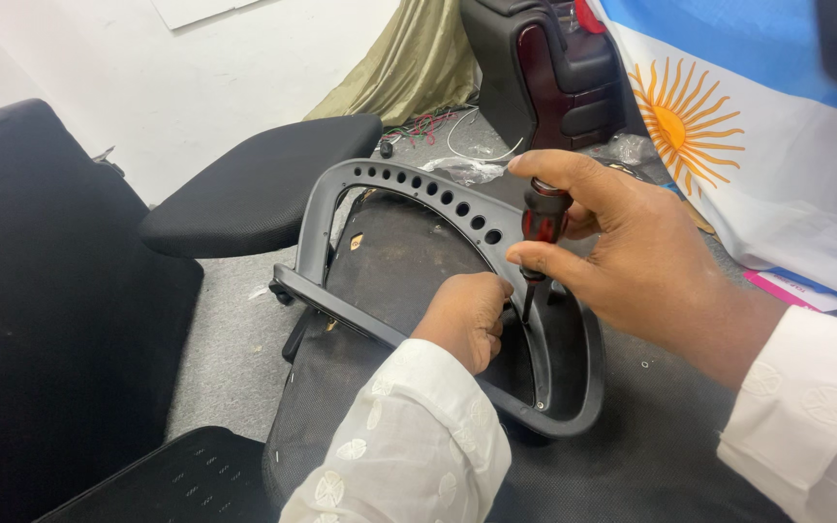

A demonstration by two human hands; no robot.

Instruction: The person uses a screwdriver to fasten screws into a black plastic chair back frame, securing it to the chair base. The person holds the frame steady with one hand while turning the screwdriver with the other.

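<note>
Right hand (632, 257) grips a red-handled screwdriver (541, 232) upright against the grey plastic chair frame (418, 184) (perforated along its arch), while the left hand (465, 318) closes on the frame's inner rim.

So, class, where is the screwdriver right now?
In the head view, right of centre: the right hand holds the screwdriver upright, tip down on the grey frame, beside the left hand.
</note>
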